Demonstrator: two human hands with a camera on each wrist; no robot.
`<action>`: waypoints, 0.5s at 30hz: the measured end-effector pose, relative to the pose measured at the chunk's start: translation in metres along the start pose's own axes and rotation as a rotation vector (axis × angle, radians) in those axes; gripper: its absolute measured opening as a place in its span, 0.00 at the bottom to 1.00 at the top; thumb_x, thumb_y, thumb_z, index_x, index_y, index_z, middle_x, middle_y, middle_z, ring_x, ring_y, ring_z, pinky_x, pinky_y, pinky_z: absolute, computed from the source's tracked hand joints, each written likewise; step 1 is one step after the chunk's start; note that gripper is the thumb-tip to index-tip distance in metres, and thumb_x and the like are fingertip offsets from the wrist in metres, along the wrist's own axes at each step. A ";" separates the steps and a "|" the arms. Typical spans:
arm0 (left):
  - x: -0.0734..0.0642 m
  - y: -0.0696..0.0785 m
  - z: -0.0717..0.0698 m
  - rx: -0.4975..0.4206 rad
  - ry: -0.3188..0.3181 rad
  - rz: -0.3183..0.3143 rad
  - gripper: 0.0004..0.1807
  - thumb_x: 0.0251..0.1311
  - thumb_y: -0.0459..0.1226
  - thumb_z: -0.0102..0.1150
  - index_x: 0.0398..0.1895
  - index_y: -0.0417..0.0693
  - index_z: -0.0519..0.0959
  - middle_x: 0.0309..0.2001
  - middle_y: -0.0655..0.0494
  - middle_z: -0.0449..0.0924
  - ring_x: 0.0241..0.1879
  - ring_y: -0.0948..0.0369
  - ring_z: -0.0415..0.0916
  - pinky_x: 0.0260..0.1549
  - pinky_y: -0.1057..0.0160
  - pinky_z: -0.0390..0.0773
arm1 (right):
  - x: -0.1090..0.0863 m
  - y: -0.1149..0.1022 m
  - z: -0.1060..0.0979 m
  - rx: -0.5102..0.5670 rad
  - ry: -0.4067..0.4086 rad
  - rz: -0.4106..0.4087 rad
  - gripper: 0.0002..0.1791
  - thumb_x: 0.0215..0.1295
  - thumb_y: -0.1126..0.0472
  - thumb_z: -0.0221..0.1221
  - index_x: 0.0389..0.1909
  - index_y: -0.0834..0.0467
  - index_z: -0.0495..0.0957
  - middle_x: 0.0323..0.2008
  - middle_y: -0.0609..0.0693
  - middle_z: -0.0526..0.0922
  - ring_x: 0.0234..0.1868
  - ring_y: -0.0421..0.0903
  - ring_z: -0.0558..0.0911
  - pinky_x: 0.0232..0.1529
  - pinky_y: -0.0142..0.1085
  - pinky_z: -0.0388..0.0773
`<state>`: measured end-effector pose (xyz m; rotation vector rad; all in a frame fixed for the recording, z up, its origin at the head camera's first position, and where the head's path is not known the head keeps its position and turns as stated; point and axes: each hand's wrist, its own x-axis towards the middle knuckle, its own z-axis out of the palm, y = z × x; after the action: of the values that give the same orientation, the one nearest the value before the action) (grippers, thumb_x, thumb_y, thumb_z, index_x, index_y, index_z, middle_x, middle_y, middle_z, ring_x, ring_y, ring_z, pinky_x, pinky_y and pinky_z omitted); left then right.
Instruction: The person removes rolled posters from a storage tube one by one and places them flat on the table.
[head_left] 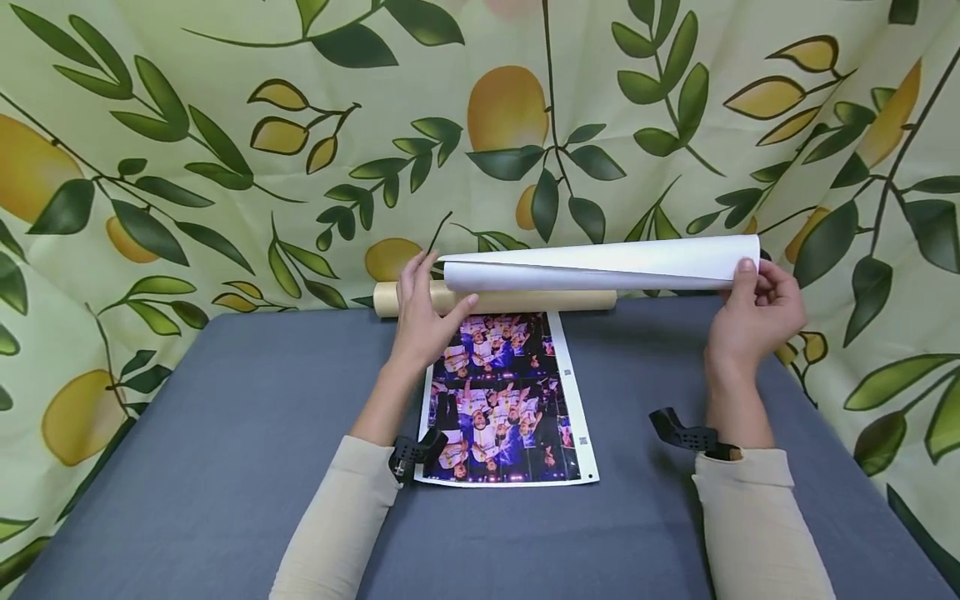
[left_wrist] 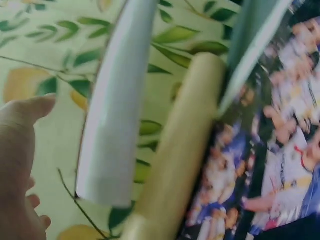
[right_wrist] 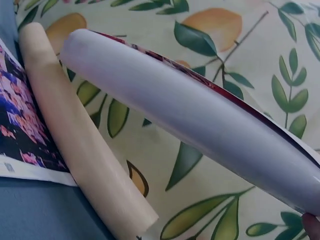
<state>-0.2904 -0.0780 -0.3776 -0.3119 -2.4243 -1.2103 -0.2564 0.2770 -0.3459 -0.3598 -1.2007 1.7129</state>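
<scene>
A white paper roll (head_left: 600, 265), partly unfurled, is raised above the table's back edge; a printed side shows along its edge in the right wrist view. My right hand (head_left: 753, 312) pinches its right end between thumb and fingers. Beside the left end, my left hand (head_left: 423, 312) has its thumb spread away; in the left wrist view a gap shows between this hand (left_wrist: 20, 150) and the roll (left_wrist: 117, 110). Behind the hands lies a beige roll (head_left: 525, 302). In front of it a glossy photo print (head_left: 498, 417) with a white border lies on the table.
The table has a grey cover (head_left: 247, 433). A fabric backdrop (head_left: 420, 100) with lemons and leaves hangs close behind its back edge. Black straps (head_left: 693, 437) sit on both wrists.
</scene>
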 end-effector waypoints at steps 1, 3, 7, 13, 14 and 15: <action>-0.001 0.003 -0.003 0.015 -0.012 0.030 0.48 0.60 0.54 0.68 0.79 0.55 0.56 0.80 0.49 0.47 0.79 0.50 0.46 0.74 0.41 0.59 | -0.002 0.000 0.001 0.002 -0.013 -0.009 0.05 0.66 0.63 0.65 0.41 0.60 0.84 0.32 0.49 0.77 0.33 0.42 0.78 0.36 0.26 0.82; -0.002 0.006 -0.009 0.046 -0.022 0.083 0.47 0.58 0.53 0.71 0.78 0.56 0.59 0.79 0.49 0.49 0.79 0.49 0.48 0.74 0.40 0.59 | -0.005 0.000 0.003 0.014 -0.036 -0.018 0.05 0.66 0.64 0.65 0.40 0.60 0.84 0.32 0.50 0.77 0.33 0.42 0.79 0.37 0.26 0.83; 0.000 0.006 -0.018 0.120 -0.021 0.166 0.46 0.54 0.49 0.75 0.75 0.54 0.65 0.78 0.47 0.54 0.78 0.47 0.52 0.74 0.40 0.59 | -0.013 0.002 0.008 0.024 -0.088 -0.030 0.06 0.65 0.64 0.66 0.41 0.61 0.85 0.32 0.50 0.79 0.33 0.42 0.81 0.36 0.26 0.84; -0.003 0.008 -0.017 0.212 -0.099 0.301 0.44 0.57 0.51 0.73 0.75 0.53 0.65 0.76 0.45 0.60 0.77 0.46 0.56 0.79 0.42 0.47 | -0.026 0.000 0.017 -0.010 -0.166 -0.066 0.06 0.64 0.63 0.67 0.41 0.60 0.85 0.29 0.49 0.78 0.30 0.41 0.79 0.32 0.25 0.82; -0.004 0.009 -0.015 0.225 -0.119 0.317 0.44 0.58 0.51 0.72 0.76 0.53 0.64 0.77 0.46 0.60 0.78 0.46 0.56 0.79 0.43 0.46 | -0.028 -0.001 0.018 -0.029 -0.173 -0.075 0.06 0.65 0.63 0.67 0.41 0.60 0.85 0.29 0.48 0.78 0.30 0.40 0.79 0.32 0.24 0.82; -0.005 0.010 -0.014 0.240 -0.139 0.325 0.45 0.59 0.52 0.71 0.77 0.55 0.62 0.77 0.46 0.59 0.78 0.46 0.55 0.80 0.43 0.45 | -0.031 -0.001 0.019 -0.051 -0.181 -0.086 0.06 0.65 0.62 0.67 0.41 0.59 0.85 0.29 0.47 0.78 0.30 0.40 0.79 0.32 0.24 0.82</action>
<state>-0.2790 -0.0834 -0.3656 -0.7046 -2.4777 -0.7728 -0.2541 0.2411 -0.3445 -0.1837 -1.3731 1.6702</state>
